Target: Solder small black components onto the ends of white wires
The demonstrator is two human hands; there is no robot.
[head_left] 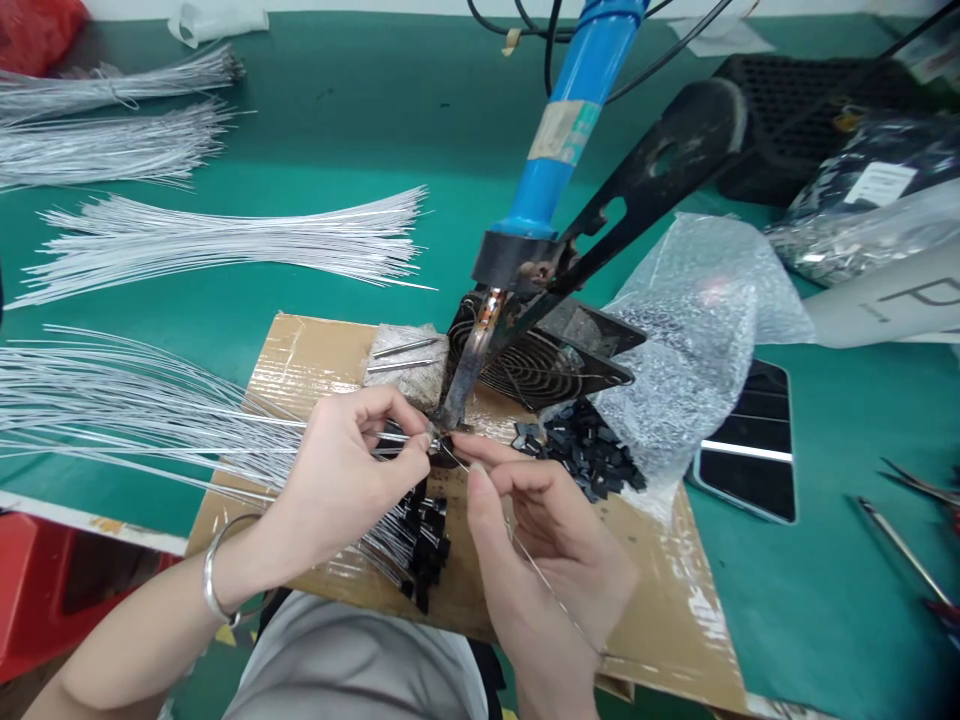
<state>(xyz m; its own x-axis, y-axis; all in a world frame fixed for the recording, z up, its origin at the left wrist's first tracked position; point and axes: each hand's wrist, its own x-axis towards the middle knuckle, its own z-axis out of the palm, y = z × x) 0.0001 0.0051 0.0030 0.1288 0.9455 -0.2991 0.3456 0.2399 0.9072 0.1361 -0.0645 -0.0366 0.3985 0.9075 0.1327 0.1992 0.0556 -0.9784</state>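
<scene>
Head view, observed from beside the table (750, 590): left hand (349, 475), grip closed on a white wire (386, 437), its end just beside the tip of a blue-handled soldering iron (547, 185). Right hand (555, 540), grip closed on a thin solder wire (555, 597) reaching toward that tip. Cardboard (660, 610) lies beneath; loose black connector housings (589, 450) are heaped right of the tip.

One head view — facing forward and down — covers the bench (352, 120) from close above.
</scene>
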